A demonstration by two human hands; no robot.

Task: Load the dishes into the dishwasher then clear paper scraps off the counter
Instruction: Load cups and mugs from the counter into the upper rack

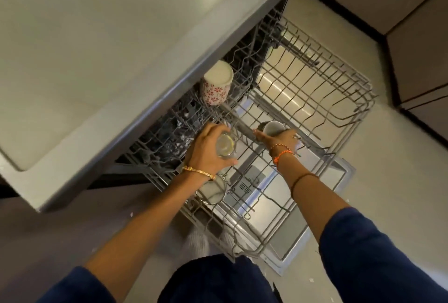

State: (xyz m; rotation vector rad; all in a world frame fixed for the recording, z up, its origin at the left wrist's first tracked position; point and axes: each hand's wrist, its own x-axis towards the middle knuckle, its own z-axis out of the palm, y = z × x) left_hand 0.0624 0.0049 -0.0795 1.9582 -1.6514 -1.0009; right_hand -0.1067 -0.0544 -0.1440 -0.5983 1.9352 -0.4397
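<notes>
The grey wire upper rack (339, 99) of the dishwasher is pulled out under the counter. My left hand (208, 150) grips a clear glass (226, 145) over the rack's left part. My right hand (281, 139) holds a white mug (272, 128) on its side over the rack's middle. A white cup with red flowers (217, 85) stands upside down at the rack's back left. A white bowl (213, 191) sits in the rack under my left wrist, partly hidden.
The pale counter (97, 48) overhangs the dishwasher at the upper left. The open steel door (303, 237) lies below the rack. Brown cabinets (417, 24) line the right side. Small paper scraps (311, 279) lie on the floor near my legs.
</notes>
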